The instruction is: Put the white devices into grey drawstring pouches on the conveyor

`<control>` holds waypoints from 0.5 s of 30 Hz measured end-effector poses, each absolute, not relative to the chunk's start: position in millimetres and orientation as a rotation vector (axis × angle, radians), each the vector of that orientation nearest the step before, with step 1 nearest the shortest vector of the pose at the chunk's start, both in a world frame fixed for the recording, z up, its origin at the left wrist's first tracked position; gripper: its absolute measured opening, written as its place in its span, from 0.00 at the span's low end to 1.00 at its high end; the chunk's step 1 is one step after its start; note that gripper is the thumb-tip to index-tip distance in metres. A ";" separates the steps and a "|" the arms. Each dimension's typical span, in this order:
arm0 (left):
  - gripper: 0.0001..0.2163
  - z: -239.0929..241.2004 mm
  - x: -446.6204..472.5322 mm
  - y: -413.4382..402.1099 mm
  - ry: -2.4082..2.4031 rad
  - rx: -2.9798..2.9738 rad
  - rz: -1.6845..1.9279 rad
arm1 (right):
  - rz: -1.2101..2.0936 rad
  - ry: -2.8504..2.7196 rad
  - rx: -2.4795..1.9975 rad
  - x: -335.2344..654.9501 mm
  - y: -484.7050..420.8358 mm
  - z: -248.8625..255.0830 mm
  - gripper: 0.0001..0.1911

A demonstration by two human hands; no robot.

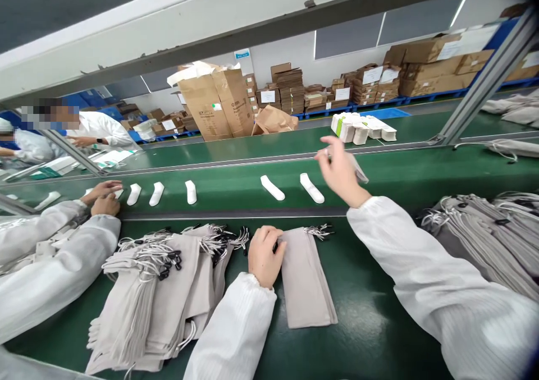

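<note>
Green conveyor surface [370, 324]: your left hand [263, 256] curls its fingers over a grey pouch [305, 279]; beyond it, your right hand [339, 169] pinches grey cloth [359, 168] between its fingers.

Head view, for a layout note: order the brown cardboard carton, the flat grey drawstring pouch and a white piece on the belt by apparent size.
Tied largest: the brown cardboard carton, the grey drawstring pouch; they look similar, and distance makes it unsure.
Smallest: the white piece on the belt.

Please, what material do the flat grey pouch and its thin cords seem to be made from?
The pouch under the left hand looks like soft matte fabric: no shine, lying limp. The cords look like thin pale textile string, though they are too small to be sure.
</note>
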State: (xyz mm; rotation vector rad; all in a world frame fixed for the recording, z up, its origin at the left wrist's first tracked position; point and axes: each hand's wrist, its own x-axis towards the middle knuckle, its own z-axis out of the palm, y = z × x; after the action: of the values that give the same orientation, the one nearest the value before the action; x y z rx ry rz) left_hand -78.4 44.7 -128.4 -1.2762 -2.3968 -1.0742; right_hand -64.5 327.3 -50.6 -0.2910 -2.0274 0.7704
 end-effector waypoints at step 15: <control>0.04 -116.0 -102.0 45.3 -2.214 -1.591 -0.756 | 0.586 -2.631 -0.737 -86.7 308.9 -104.5 0.42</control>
State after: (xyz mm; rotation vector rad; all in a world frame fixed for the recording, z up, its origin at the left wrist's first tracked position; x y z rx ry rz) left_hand -102.0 45.3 -116.0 -1.5906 -2.2138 -0.7563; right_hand -86.7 308.9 -104.5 -0.7373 -2.6313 0.5859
